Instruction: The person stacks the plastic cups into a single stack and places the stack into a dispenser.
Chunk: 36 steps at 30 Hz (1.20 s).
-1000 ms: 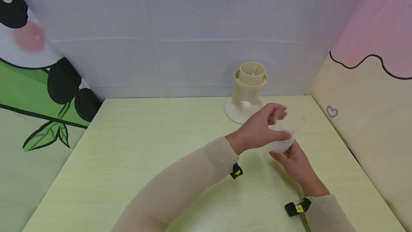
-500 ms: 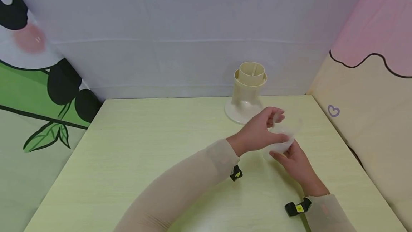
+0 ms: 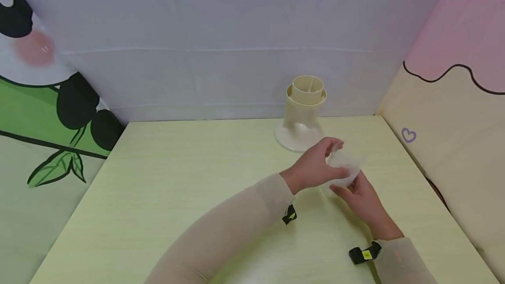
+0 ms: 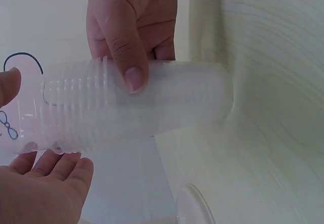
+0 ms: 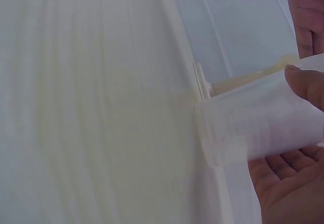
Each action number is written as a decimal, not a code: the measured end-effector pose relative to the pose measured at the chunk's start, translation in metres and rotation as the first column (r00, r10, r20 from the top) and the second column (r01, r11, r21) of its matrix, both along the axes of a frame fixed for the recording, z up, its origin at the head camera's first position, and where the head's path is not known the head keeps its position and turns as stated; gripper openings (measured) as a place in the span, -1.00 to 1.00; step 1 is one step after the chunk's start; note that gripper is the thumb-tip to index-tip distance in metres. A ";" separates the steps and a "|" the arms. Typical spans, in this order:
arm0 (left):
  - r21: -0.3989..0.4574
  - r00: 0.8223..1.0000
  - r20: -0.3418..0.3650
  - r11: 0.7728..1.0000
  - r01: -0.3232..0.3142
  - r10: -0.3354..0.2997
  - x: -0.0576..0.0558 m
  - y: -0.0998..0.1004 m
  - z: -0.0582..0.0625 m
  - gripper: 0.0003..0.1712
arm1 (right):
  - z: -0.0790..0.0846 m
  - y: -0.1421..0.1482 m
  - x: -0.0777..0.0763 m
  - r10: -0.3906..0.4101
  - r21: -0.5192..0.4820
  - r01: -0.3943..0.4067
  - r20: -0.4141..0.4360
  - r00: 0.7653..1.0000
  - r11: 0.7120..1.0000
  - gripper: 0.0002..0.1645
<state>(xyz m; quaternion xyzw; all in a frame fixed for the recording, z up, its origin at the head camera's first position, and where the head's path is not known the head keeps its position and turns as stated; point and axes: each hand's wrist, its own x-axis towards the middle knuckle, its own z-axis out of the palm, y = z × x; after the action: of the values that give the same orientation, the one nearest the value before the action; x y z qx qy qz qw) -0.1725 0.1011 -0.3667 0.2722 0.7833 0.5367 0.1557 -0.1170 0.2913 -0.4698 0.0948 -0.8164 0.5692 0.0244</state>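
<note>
A stack of clear plastic cups (image 3: 344, 182) stands upright on the right part of the table, its nested rims showing as close rings in the left wrist view. My right hand (image 3: 364, 200) grips the stack low down, thumb across the near side (image 5: 253, 118). Higher up, my left hand (image 3: 318, 165) holds the top cups between thumb and fingers; its fingertips touch the rim area from below in the left wrist view. A cream cup-shaped stand (image 3: 301, 117) with a round base and two nested tubes rises behind my left hand.
The pale wooden table (image 3: 177, 179) ends at a white cloth wall (image 3: 221, 73) at the back. Printed cloth walls close off the left and the right side (image 3: 446, 143). Black wrist cameras (image 3: 364, 254) sit below each hand.
My left hand has come down and slightly toward me, and the top of the clear cups sits lower with it. My right hand has stayed in place around the stack.
</note>
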 end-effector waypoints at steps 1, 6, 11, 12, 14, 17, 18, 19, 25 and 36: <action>-0.003 1.000 0.004 1.000 -0.006 0.006 0.000 0.000 -0.002 -0.20 | 0.000 0.000 0.000 0.000 0.002 0.000 0.001 1.000 1.000 -0.10; -0.034 0.999 0.022 0.999 -0.031 0.032 -0.001 0.002 -0.012 -0.19 | 0.000 0.000 0.000 -0.004 0.000 0.004 0.005 1.000 1.000 -0.09; -0.049 0.998 0.052 0.998 -0.039 0.042 -0.001 0.001 -0.025 -0.17 | -0.002 0.000 -0.002 -0.014 -0.005 0.014 -0.023 1.000 1.000 -0.16; -0.045 0.997 0.061 0.998 -0.039 0.042 -0.001 0.000 -0.028 -0.17 | -0.003 0.000 -0.002 -0.015 -0.009 0.015 -0.028 0.999 1.000 -0.18; -0.040 0.997 0.067 0.998 -0.039 0.042 -0.001 -0.001 -0.033 -0.18 | -0.003 0.000 -0.002 -0.018 -0.010 0.018 -0.037 0.999 1.000 -0.20; -0.030 0.997 0.063 0.999 -0.037 0.039 -0.002 -0.003 -0.039 -0.20 | -0.001 0.000 -0.002 -0.028 -0.010 0.027 -0.033 0.999 1.000 -0.21; -0.025 0.997 0.062 0.999 -0.035 0.036 -0.002 -0.003 -0.040 -0.20 | 0.000 0.000 -0.002 -0.032 -0.006 0.031 -0.028 0.999 0.999 -0.20; -0.022 0.998 0.061 0.999 -0.033 0.034 -0.002 -0.004 -0.041 -0.20 | 0.001 0.000 -0.001 -0.034 -0.002 0.034 -0.020 0.999 0.999 -0.17; -0.038 0.997 0.068 0.999 -0.038 0.040 -0.002 -0.009 -0.044 -0.16 | 0.011 0.005 0.002 -0.045 0.057 0.041 0.060 0.997 0.998 0.00; -0.017 0.995 0.083 0.998 -0.053 0.054 0.000 -0.015 -0.051 -0.16 | 0.019 0.019 0.011 -0.043 0.052 0.039 0.065 0.997 0.998 0.01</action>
<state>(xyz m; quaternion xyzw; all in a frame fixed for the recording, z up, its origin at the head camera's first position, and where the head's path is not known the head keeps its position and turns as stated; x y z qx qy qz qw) -0.1728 0.0862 -0.4181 0.2275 0.7871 0.5457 0.1759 -0.1063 0.3102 -0.4504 0.0598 -0.8326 0.5507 0.0067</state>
